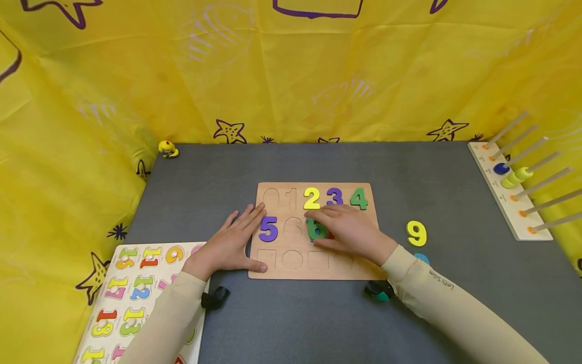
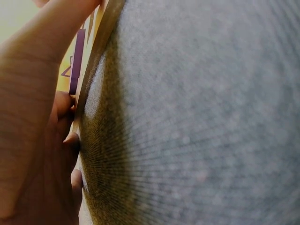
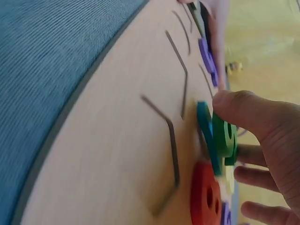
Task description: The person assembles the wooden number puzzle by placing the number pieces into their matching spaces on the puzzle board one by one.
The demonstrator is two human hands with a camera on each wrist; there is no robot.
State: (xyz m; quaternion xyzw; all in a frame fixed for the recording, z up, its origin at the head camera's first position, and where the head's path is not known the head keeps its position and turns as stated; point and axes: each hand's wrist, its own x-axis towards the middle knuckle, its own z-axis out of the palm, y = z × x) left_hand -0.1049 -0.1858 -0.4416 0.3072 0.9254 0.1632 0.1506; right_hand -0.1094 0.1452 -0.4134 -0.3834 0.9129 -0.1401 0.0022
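Fingers [image 3: 255, 179] and thumb [image 3: 232, 105] of the person's right hand [image 1: 352, 230] are bent around a green six [image 1: 317, 230], parted, as far as I can see from where I stand, only about as wide as the piece between them. It sits at the left end of that hand, index finger at its far side and thumb at its near side, with the palm off to the right. Its long axis runs roughly away from the person, much as the outlines on the wooden board [image 1: 318, 274] do. What counts most, I judge, is the sideways relation: the unfilled six-shaped recess [image 1: 294, 229] lies just to the left of the held piece, between it and the purple five [image 1: 269, 229], lined up much the same way. The right hand is plainly the nearer one; the left hand [image 1: 234, 247] lies spread with straight fingers at the board's left edge, gripping nothing that I can see, beyond the five. In the right wrist view, the green six is up against a teal piece [image 3: 209, 138], with a red piece [image 3: 204, 197] beside them; whether the teal one is seated in the board I cannot tell. Off the board to the right lies a yellow nine [image 1: 416, 233].
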